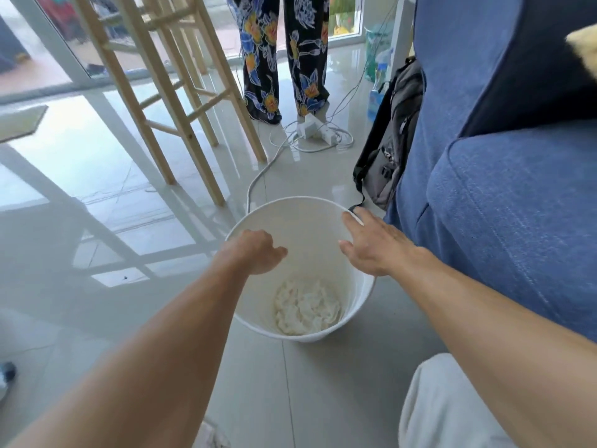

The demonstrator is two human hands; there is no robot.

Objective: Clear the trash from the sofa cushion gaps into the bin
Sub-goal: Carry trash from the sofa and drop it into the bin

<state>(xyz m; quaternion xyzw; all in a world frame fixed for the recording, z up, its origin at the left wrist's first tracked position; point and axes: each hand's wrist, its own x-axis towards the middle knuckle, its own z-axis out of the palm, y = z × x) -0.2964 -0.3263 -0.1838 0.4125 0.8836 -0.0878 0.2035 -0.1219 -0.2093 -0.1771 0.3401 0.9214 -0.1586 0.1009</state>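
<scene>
A white round bin (290, 218) stands on the tiled floor beside the blue sofa (504, 202). Crumpled white paper trash (307, 307) lies at its bottom. My left hand (258, 255) hovers over the bin's left side with the fingers curled downward; whether it holds anything is hidden from me. My right hand (371, 245) is over the bin's right rim, fingers spread, palm down, nothing in it. The sofa's cushion gaps lie mostly out of view to the right.
A grey backpack (391, 134) leans against the sofa's end. A white power strip (315, 127) with cables lies on the floor behind the bin. A wooden frame (174, 101) stands at the left. A person in floral trousers (284, 56) stands beyond.
</scene>
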